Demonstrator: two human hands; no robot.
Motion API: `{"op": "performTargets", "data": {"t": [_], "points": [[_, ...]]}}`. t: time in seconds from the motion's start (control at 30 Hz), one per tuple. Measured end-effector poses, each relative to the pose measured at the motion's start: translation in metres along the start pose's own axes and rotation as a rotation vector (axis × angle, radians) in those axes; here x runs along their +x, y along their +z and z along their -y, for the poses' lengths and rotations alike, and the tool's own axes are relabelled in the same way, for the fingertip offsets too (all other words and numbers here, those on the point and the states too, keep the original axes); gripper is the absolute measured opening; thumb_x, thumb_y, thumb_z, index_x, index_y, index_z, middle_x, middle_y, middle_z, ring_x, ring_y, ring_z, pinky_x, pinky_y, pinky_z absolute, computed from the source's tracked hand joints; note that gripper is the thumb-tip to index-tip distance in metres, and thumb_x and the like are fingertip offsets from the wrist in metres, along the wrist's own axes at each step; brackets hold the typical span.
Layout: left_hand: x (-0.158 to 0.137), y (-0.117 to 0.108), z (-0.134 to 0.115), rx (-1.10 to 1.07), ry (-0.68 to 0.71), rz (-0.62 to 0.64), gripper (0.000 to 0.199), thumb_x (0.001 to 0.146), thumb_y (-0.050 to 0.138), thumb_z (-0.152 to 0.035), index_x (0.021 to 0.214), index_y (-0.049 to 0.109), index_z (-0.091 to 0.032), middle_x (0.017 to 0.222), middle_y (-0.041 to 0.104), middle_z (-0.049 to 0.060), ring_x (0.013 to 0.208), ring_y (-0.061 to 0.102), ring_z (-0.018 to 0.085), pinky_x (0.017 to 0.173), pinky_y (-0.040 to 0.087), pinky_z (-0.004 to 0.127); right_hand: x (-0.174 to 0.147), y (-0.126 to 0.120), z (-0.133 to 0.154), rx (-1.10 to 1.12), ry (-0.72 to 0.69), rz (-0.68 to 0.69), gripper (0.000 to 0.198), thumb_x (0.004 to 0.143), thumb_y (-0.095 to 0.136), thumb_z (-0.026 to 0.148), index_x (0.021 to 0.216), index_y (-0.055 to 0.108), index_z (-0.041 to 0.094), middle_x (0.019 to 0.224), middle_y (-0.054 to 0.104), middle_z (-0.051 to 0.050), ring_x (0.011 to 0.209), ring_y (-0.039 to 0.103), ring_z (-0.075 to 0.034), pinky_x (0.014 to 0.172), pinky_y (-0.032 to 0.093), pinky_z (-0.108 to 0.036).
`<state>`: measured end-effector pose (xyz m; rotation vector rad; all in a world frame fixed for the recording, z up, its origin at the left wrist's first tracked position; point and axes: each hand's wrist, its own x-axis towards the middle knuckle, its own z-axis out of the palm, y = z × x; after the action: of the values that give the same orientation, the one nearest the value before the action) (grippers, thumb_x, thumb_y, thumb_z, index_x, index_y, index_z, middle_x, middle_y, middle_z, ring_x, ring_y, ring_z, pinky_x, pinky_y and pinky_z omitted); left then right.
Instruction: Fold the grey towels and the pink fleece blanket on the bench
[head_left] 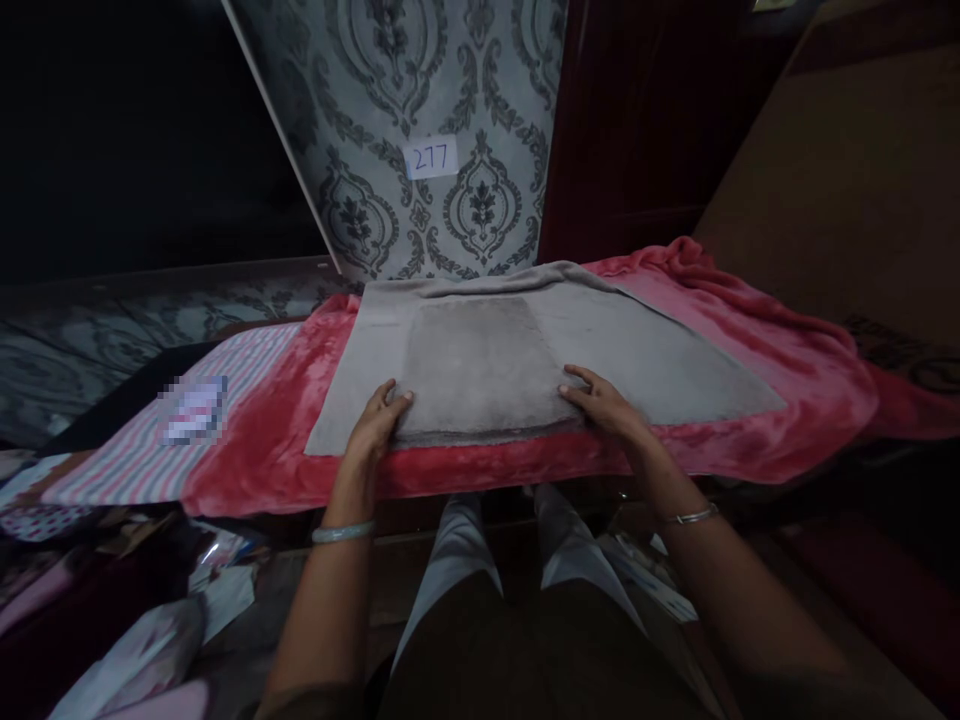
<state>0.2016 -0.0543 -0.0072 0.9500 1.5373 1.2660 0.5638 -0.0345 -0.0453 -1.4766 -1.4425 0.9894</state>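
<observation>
A light grey cloth (660, 370) lies spread over a red plush blanket (262, 430). In its middle rests a darker grey folded cloth (480, 360), roughly square, its layered edge towards me; I cannot tell whether it is part of the lighter one. My left hand (379, 420) is at the near left corner of the folded cloth, thumb and fingers apart. At the right edge my right hand (600, 400) reaches in with fingers spread, the tips at the fabric. Neither hand grips anything.
A striped cloth (247, 370) with a small blurred packet (193, 410) lies left. Behind stands a patterned wall with a paper marked 277 (431, 157). A large dark panel (150, 130) is at left, a cardboard sheet (847, 170) at right. Bags (142, 650) clutter the floor.
</observation>
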Motion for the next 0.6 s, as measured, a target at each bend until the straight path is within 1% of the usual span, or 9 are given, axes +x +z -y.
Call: {"op": "performTargets", "data": {"t": [0.13,0.2,0.27,0.33,0.4,0.43,0.47,0.53,0.6], "points": [[0.006,-0.001,0.0,-0.097,-0.12,0.099,0.067,0.077,0.078,-0.027,0.139,0.055,-0.014,0.128,0.068,0.017,0.111,0.068,0.023,0.096,0.054,0.032,0.0,0.003,0.002,0.078,0.022,0.034,0.074,0.077,0.069,0.047,0.141,0.052,0.014,0.068,0.052,0.003,0.059,0.048,-0.014,0.053,0.038,-0.024],[0.006,0.0,0.0,-0.118,-0.112,0.104,0.07,0.076,0.079,-0.023,0.141,0.054,-0.015,0.13,0.067,0.017,0.111,0.068,0.023,0.095,0.055,0.032,-0.001,0.005,0.003,0.069,0.0,0.041,0.077,0.077,0.069,0.047,0.144,0.05,0.014,0.065,0.05,0.005,0.058,0.046,-0.014,0.054,0.039,-0.025],[0.006,0.001,0.0,-0.132,-0.07,0.103,0.073,0.074,0.08,-0.02,0.142,0.054,-0.018,0.136,0.064,0.016,0.116,0.066,0.023,0.096,0.055,0.032,-0.002,0.007,0.002,0.055,-0.02,0.055,0.08,0.078,0.067,0.045,0.149,0.046,0.014,0.061,0.046,0.008,0.055,0.043,-0.013,0.055,0.038,-0.025],[0.003,0.002,0.001,-0.135,-0.037,0.103,0.074,0.074,0.079,-0.019,0.143,0.054,-0.021,0.144,0.059,0.014,0.122,0.063,0.023,0.096,0.055,0.03,-0.002,0.008,-0.001,0.053,-0.029,0.068,0.08,0.08,0.063,0.045,0.152,0.043,0.015,0.062,0.049,0.007,0.056,0.046,-0.014,0.057,0.042,-0.026],[0.0,0.001,0.0,-0.133,-0.031,0.121,0.076,0.076,0.078,-0.02,0.147,0.05,-0.025,0.15,0.054,0.012,0.126,0.061,0.022,0.096,0.054,0.029,-0.002,0.008,-0.005,0.046,-0.056,0.051,0.074,0.083,0.059,0.045,0.151,0.047,0.017,0.075,0.062,0.001,0.069,0.057,-0.018,0.068,0.049,-0.03],[-0.001,0.0,-0.001,-0.136,-0.038,0.14,0.078,0.077,0.077,-0.022,0.149,0.047,-0.027,0.15,0.054,0.012,0.125,0.061,0.022,0.096,0.055,0.03,-0.001,0.007,-0.006,0.037,-0.085,0.029,0.069,0.085,0.057,0.045,0.148,0.051,0.018,0.088,0.069,-0.003,0.081,0.062,-0.02,0.077,0.051,-0.032],[-0.003,-0.001,-0.002,-0.141,-0.047,0.161,0.08,0.078,0.077,-0.024,0.151,0.044,-0.029,0.149,0.055,0.011,0.124,0.062,0.022,0.095,0.055,0.031,-0.001,0.006,-0.008,0.029,-0.118,0.007,0.063,0.086,0.055,0.044,0.144,0.056,0.018,0.104,0.071,-0.006,0.095,0.063,-0.021,0.088,0.05,-0.034],[-0.006,-0.003,-0.005,-0.155,-0.065,0.204,0.084,0.079,0.077,-0.029,0.154,0.039,-0.031,0.144,0.06,0.012,0.12,0.065,0.022,0.094,0.056,0.033,0.0,0.004,-0.01,0.022,-0.167,-0.023,0.056,0.089,0.05,0.043,0.139,0.061,0.019,0.128,0.067,-0.008,0.119,0.058,-0.022,0.105,0.043,-0.036],[-0.009,-0.004,-0.007,-0.168,-0.079,0.231,0.087,0.08,0.077,-0.031,0.156,0.035,-0.032,0.142,0.061,0.011,0.116,0.067,0.022,0.094,0.057,0.034,0.0,0.002,-0.011,0.022,-0.157,-0.03,0.055,0.091,0.047,0.043,0.139,0.06,0.02,0.134,0.064,-0.007,0.125,0.055,-0.022,0.108,0.041,-0.038]]}}
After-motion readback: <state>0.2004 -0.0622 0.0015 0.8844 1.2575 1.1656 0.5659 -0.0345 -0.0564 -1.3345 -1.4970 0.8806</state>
